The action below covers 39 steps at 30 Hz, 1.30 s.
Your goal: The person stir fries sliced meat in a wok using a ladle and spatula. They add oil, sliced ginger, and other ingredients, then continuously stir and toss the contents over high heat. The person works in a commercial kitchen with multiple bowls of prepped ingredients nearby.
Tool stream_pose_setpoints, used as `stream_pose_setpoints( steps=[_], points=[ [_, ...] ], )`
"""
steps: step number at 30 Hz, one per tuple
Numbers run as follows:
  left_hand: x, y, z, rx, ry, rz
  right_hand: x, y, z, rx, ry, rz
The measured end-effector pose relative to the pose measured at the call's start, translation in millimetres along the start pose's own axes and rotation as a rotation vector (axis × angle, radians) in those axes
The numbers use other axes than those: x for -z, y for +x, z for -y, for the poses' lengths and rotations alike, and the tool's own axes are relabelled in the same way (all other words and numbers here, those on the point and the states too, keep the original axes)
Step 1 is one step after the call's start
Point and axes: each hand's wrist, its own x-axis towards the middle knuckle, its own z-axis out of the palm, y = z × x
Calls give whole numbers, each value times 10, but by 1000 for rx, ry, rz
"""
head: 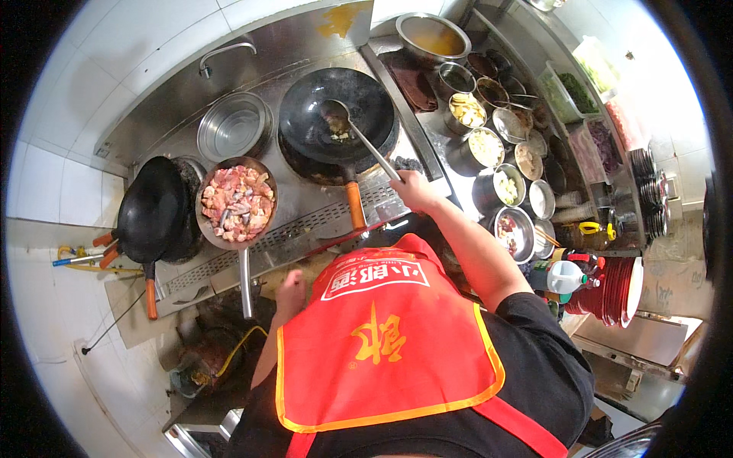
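Observation:
My right hand [413,192] grips the end of a long-handled steel ladle [373,147]. The ladle's bowl rests inside a black wok [303,129] on the stove, by a small heap of chopped pale aromatics [340,137]. The wok's wooden handle [355,206] points towards me. My left hand [291,295] hangs low beside the red apron, with its fingers partly hidden; no object shows in it. Nearest to it is the steel handle [245,283] of a shallow pan heaped with raw cut meat [238,200].
A steel water pot [233,129] stands behind the meat pan. More black woks [153,212] are stacked at left. A tap [229,50] is on the back wall. Steel containers of chopped ingredients [485,147], a broth basin [433,37], bottles [564,277] and red plates [607,292] crowd the right.

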Motion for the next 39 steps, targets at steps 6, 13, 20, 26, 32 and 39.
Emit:
stream_pose_setpoints(
  steps=[6, 13, 20, 26, 32, 39],
  points=[
    [-63, 418, -1269, -284, -158, 3, -56, -194, 207, -362, 523, 105],
    [-683, 1048, -2177, 138, -1049, 398, -62, 20, 279, -435, 1064, 220],
    [-722, 1080, -2340, 185, -880, 284, -51, 0, 393, -551, 1216, 360],
    [-649, 1043, -2271, 137, -813, 135, -63, 70, 207, -277, 422, 62],
    [-667, 1011, -2320, 103, -807, 192, -49, 104, 268, -487, 1256, 399],
    [-612, 977, -2347, 162, -866, 208, -92, -49, 346, -585, 782, 223]
  ],
)
